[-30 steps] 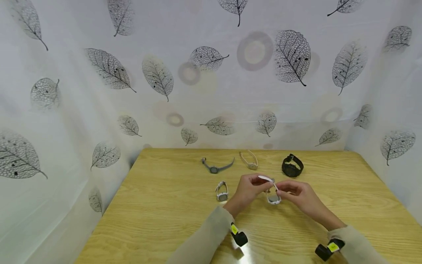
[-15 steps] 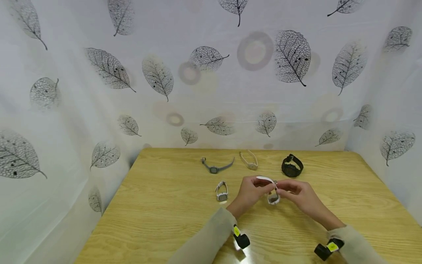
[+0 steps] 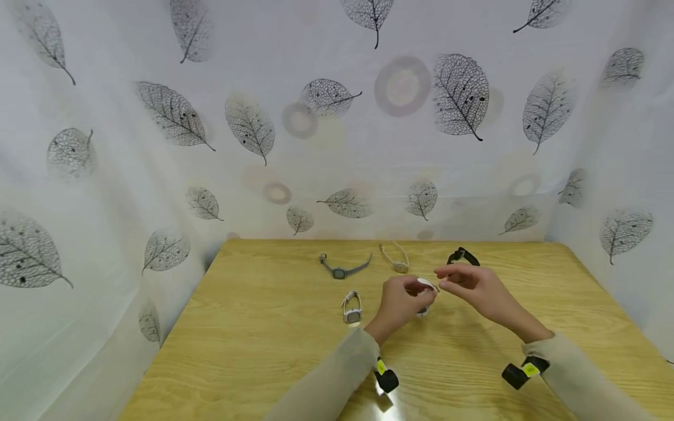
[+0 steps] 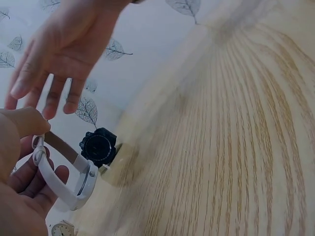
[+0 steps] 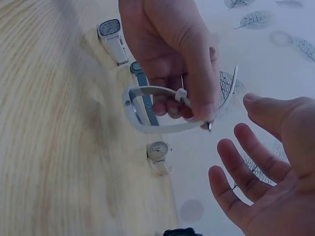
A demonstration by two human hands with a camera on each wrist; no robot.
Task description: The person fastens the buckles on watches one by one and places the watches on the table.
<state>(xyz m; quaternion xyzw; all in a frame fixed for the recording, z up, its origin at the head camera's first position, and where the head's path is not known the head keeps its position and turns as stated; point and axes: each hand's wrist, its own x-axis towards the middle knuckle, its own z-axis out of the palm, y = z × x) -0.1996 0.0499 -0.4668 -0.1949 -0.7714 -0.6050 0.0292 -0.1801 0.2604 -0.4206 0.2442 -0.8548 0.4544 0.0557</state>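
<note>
My left hand (image 3: pixel 397 303) pinches the strap of a white wristwatch (image 4: pixel 86 187) near its buckle, between thumb and fingers. The strap is bent round into a loop, and its loose tip curves up past the thumb in the right wrist view. Whether the buckle is fastened I cannot tell. My right hand (image 3: pixel 483 292) is held just right of the watch, fingers extended and apart from it, holding nothing. In the head view the left hand covers much of the watch.
On the wooden table (image 3: pixel 253 351) lie a second white watch (image 3: pixel 352 310), a grey watch (image 3: pixel 339 273), a pale slim-strapped watch (image 3: pixel 400 266) and a black watch (image 4: pixel 98 147), partly behind the right hand in the head view. A leaf-patterned curtain (image 3: pixel 337 146) surrounds the table.
Both hands gripped the white watch before. The right hand has let go and lifted slightly away up and right, its fingers spreading. The left hand keeps its pinch on the strap.
</note>
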